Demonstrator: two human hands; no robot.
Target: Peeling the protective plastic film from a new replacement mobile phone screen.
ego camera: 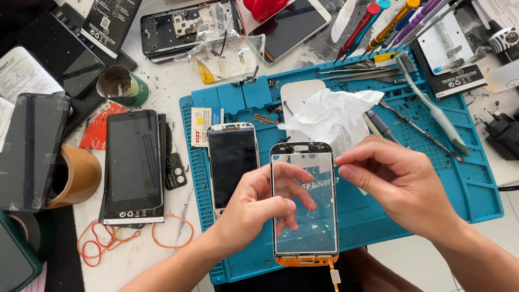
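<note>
Cluttered phone-repair worktop point(162, 92) around a blue mat point(465, 194)

On the mat lie a silver-edged phone point(232, 162) with a dark screen, a crumpled white tissue point(335, 116), a toothbrush point(430, 103) and thin metal picks point(419, 130). Coloured screwdrivers point(378, 24) fan out at its far edge. Left of the mat sit a black phone point(133, 162), orange rubber bands point(108, 238), a brown tape roll point(78, 176) and a green-wrapped tape roll point(123, 85). A stripped phone frame point(186, 24) lies further back, and a black charger plug point(503, 132) at the far right.
</note>
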